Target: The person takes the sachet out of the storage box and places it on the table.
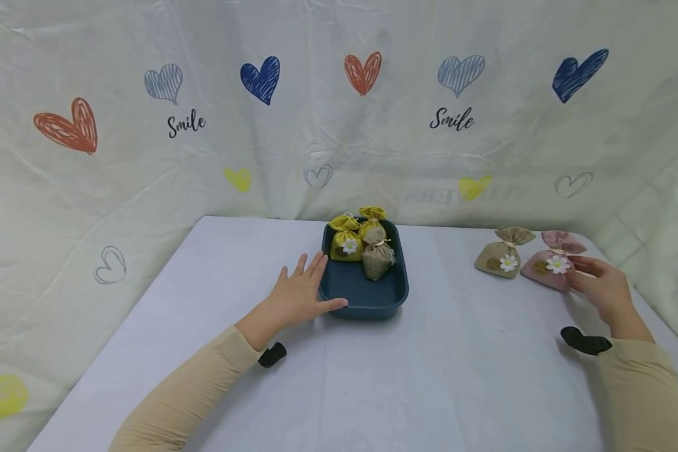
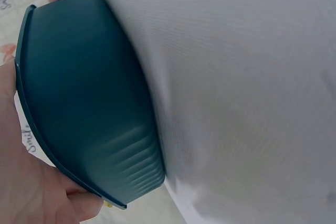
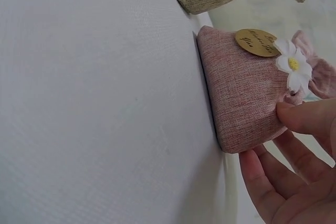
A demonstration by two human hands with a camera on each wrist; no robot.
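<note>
My left hand [image 1: 294, 301] lies with spread, straight fingers on the left and near rim of a dark teal tray [image 1: 364, 312]. The left wrist view shows the outer wall of the tray [image 2: 89, 87] beside that hand. Far to the right, my right hand [image 1: 604, 289] pinches the right side of a pink drawstring pouch [image 1: 537, 267]. The right wrist view has the thumb in front of the pink pouch [image 3: 241, 87] and the other fingers at its edge and behind. The pouch bears a white flower and a round brown tag, and still touches the table.
Inside the tray are two yellow pouches [image 1: 346, 248] and a grey-brown pouch [image 1: 377, 260]. A beige pouch [image 1: 500, 257] with a white flower stands just left of the pink one. White cloth covers the table [image 1: 429, 376]; a heart-printed curtain [image 1: 373, 144] hangs behind.
</note>
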